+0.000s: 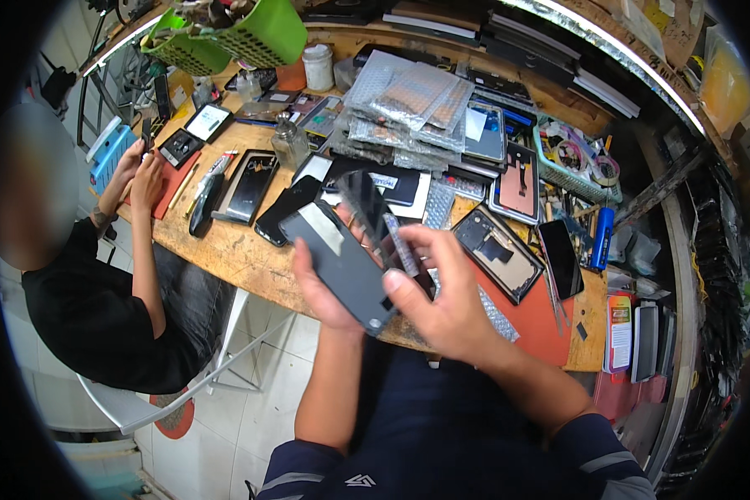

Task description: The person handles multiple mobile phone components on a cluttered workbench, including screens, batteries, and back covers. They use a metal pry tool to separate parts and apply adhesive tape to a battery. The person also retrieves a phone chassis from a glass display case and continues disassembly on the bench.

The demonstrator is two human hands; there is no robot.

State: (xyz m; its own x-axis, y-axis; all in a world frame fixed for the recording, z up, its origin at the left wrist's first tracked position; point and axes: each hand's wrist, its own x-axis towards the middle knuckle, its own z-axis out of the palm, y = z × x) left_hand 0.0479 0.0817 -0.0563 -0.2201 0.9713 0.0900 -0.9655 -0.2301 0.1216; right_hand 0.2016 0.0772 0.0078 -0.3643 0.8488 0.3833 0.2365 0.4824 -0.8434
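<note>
In the centre of the head view, my left hand [325, 296] grips a dark grey flat phone-shaped piece [325, 267] with a pale strip near its top. My right hand [433, 292] has its thumb on that piece's lower right edge, with fingers round a tilted dark glossy panel [362, 200] and a thin patterned strip [402, 243] behind it. I cannot tell whether these pieces are joined. Just beyond lie a black phone panel [282, 218] and an opened device frame [496, 246]. A black phone [558, 258] and tweezers [556, 300] lie to the right.
A co-worker [117, 300] sits at left on a white chair [142, 408], both hands on a small object. The wooden workbench [225, 275] holds bubble-wrap packs [404, 92], a glass bottle [290, 142], a tool basket [558, 158], a blue cylinder [600, 237] and an orange mat [542, 333].
</note>
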